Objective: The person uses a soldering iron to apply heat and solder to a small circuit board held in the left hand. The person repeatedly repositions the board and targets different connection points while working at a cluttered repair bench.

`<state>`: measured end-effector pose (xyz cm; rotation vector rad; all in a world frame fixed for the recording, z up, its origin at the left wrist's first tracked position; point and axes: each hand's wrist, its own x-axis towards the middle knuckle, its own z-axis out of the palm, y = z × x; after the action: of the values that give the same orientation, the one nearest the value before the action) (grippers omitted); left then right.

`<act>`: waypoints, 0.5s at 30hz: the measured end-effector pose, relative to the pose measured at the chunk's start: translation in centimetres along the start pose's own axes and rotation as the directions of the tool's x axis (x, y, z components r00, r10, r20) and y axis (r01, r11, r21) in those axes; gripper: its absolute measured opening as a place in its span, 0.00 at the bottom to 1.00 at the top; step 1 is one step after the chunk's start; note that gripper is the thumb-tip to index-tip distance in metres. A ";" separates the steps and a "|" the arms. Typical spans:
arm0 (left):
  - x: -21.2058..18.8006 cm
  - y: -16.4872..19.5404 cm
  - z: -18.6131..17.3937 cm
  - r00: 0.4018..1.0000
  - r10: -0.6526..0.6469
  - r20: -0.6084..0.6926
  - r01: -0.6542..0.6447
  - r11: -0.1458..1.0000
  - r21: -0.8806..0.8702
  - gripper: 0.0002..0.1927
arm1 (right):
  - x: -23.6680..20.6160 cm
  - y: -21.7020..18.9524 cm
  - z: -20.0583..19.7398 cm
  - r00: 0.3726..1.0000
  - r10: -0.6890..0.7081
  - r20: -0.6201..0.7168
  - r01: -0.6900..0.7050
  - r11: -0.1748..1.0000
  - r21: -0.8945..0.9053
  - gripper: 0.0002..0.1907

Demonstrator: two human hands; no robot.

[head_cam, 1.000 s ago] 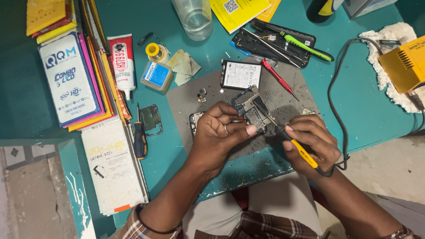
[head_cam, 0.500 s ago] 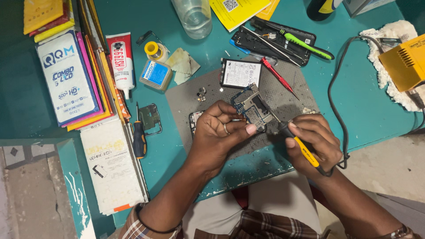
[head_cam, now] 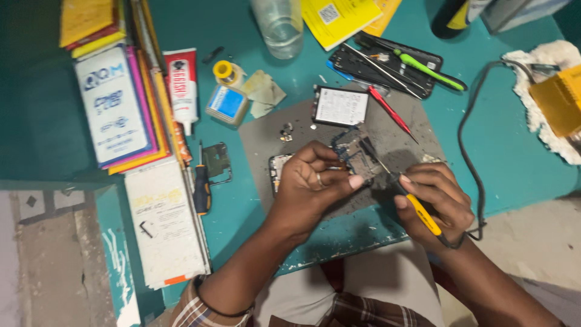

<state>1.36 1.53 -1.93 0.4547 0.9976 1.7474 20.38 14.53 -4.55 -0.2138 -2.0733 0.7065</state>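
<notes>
My left hand (head_cam: 311,184) pinches a small phone circuit board (head_cam: 356,152) and holds it tilted above a grey work mat (head_cam: 260,136). My right hand (head_cam: 437,203) grips a yellow-handled soldering iron (head_cam: 417,209), whose thin tip reaches up to the board's right edge. A black cord runs from the iron's handle around to the right. Under my left hand lies part of an opened phone (head_cam: 276,169), mostly hidden.
A phone battery (head_cam: 340,106), red screwdriver (head_cam: 390,112), green-handled tool (head_cam: 426,68) on a black tray, solder spool (head_cam: 223,71), flux tin (head_cam: 227,104), glue tube (head_cam: 181,85), glass (head_cam: 279,24), stacked packets (head_cam: 115,103), a black screwdriver (head_cam: 201,188) and a yellow device (head_cam: 560,100) lie on the teal table (head_cam: 502,157).
The view has shifted slightly. Both hands stay on the board and iron, with the iron tip still at the board's right edge.
</notes>
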 end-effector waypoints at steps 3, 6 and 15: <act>0.0 0.1 -0.1 1.000 -0.007 0.017 0.007 1.000 -0.018 0.19 | 0.1 0.1 0.1 1.000 -0.015 0.000 0.015 1.000 0.011 0.13; 0.1 0.1 -0.3 1.000 -0.019 0.020 0.019 0.999 -0.027 0.18 | 0.0 0.2 0.2 1.000 -0.006 0.014 0.006 1.000 -0.001 0.14; 0.3 -0.2 -0.4 1.000 0.000 0.023 0.001 0.999 -0.040 0.19 | -0.1 0.3 0.2 1.000 -0.006 0.028 0.006 1.000 0.003 0.15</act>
<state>1.03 1.66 -2.37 0.4483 0.9450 1.7547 20.22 14.68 -4.88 -0.1970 -2.0985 0.7119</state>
